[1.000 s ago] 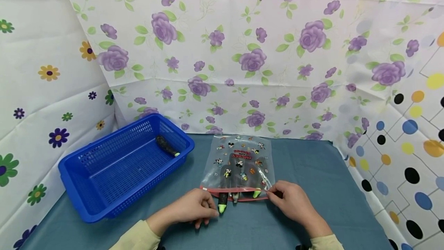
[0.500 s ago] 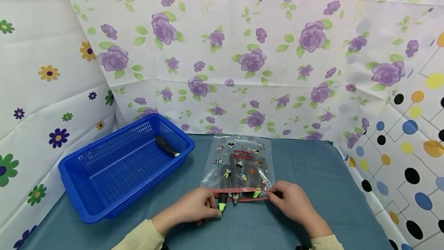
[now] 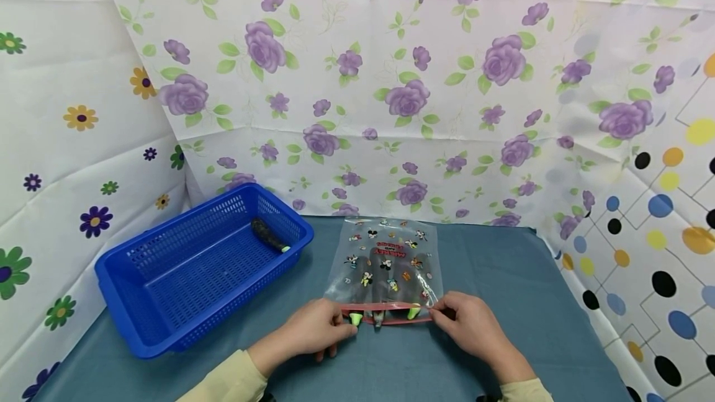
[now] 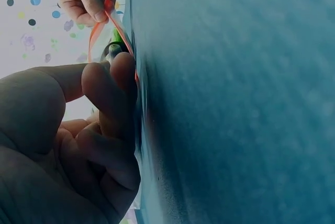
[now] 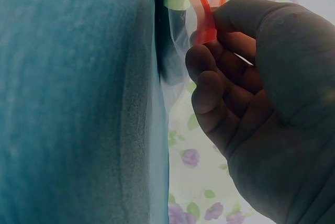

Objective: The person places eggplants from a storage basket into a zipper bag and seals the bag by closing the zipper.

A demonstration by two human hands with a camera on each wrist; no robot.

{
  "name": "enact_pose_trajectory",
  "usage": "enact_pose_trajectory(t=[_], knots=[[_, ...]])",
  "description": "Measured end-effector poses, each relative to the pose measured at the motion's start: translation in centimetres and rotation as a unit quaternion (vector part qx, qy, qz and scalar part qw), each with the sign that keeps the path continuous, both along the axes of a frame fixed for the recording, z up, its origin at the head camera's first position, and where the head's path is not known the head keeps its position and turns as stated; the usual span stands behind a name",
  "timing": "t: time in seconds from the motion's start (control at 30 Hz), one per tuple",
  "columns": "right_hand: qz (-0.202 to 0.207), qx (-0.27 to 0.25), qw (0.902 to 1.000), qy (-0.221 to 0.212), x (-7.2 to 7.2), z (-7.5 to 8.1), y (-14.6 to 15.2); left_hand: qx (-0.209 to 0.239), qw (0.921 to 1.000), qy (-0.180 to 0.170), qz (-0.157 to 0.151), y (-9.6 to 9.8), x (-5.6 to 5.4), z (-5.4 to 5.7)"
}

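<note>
In the head view a clear zip bag [image 3: 342, 275] with cartoon prints and a red zip edge lies with its mouth toward me. Several dark, long things are inside. At the mouth show a left yellow-green tip [image 3: 356, 319], a grey tip [image 3: 378, 317] and another yellow-green tip [image 3: 413, 312]. My left hand [image 3: 313, 327] has thumb and forefinger at the left tip; its curled fingers hide the bag's left corner. My right hand [image 3: 472, 321] pinches the right end of the red zip edge [image 5: 205, 30], seen close up in the right wrist view.
A blue perforated basket [image 3: 128, 327] stands on the left, holding one dark, long thing [image 3: 267, 234] with a yellow-green tip. Blue-grey cloth [image 3: 503, 265] covers the table. Behind and at both sides hang patterned sheets [image 3: 408, 141].
My left hand has moved slightly up and right against the bag's corner. The left dark thing has slid farther into the bag, leaving mainly its tip showing. My right hand has stayed in place.
</note>
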State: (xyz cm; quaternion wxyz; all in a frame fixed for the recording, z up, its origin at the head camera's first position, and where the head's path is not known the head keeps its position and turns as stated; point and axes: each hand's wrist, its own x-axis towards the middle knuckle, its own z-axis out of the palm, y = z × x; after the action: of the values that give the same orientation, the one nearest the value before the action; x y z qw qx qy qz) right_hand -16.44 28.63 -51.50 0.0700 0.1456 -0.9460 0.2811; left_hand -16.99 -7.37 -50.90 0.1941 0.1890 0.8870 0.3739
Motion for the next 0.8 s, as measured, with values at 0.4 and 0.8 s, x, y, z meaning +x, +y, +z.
enact_pose_trajectory(t=[0.4,0.8], knots=[[0.006,-0.004,1.0,0.003,0.09,0.11,-0.02,-0.034,0.9988,0.036,0.006,0.03,-0.41,0.05],[-0.002,-0.003,0.9999,-0.009,0.12,0.22,-0.14,-0.107,0.9804,0.16,0.045,0.34,-0.48,-0.08]])
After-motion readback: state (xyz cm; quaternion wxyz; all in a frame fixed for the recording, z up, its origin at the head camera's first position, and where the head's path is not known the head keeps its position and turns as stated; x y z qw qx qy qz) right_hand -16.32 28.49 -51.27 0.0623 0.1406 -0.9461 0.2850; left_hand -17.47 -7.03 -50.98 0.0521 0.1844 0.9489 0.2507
